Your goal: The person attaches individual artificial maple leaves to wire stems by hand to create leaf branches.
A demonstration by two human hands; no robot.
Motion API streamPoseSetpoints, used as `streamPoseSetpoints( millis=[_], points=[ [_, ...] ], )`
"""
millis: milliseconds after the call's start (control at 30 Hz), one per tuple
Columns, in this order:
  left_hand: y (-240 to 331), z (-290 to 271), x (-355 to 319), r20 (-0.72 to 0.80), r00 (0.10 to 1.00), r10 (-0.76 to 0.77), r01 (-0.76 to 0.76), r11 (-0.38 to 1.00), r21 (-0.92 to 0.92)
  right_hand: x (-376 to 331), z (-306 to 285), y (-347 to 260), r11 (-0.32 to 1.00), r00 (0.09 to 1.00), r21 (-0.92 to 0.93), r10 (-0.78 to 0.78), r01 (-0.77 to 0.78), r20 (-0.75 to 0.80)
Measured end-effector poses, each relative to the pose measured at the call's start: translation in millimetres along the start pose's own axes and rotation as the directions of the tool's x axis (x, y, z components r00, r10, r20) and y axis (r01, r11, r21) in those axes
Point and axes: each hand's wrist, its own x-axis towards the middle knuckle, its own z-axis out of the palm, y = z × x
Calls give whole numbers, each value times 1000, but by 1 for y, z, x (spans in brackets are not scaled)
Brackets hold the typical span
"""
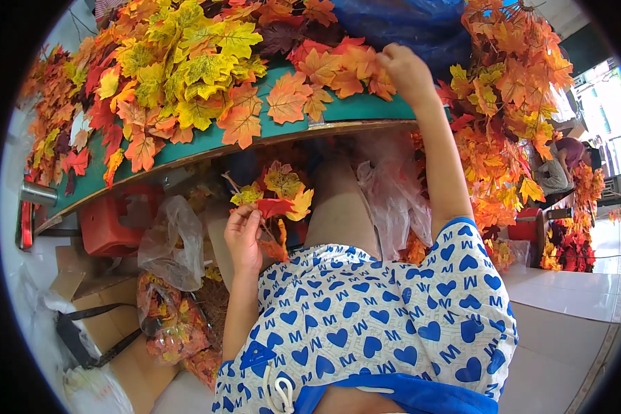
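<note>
The left hand (243,234) pinches a leaf sprig (277,196) low down, while the right hand (406,69) grabs leaves (338,69) up on the worktop (366,109).

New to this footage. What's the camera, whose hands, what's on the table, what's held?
There is one picture, from a fisheye camera on a person's head, looking down; that is why straight edges bend. No machine: both hands are the wearer's own, above their lap in white shorts with blue hearts. The left hand holds a small sprig of fake autumn leaves below the table edge. The right hand reaches up onto the green table and touches loose orange leaves. The table is heaped with yellow, orange and red leaves. Clear bags of more leaves lie underneath.
</note>
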Motion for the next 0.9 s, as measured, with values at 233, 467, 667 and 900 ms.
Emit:
streamPoseSetpoints(
  millis=[233,467,667,900],
  points=[
    [15,38,3,72,995,74,-79,995,68,-11,-40,1,-103,507,992,860,74,52],
    [16,41,-2,46,988,150,-156,968,197,-44,-79,-227,-796,724,582,300,-169,621],
    [25,50,-5,28,979,200,-200,980,6,-70,-48,-273,-869,616,415,175,-271,768],
    [20,47,-4,36,990,136,-133,989,-63,-73,-44,-280,-970,556,138,3,-202,831]
  ],
)
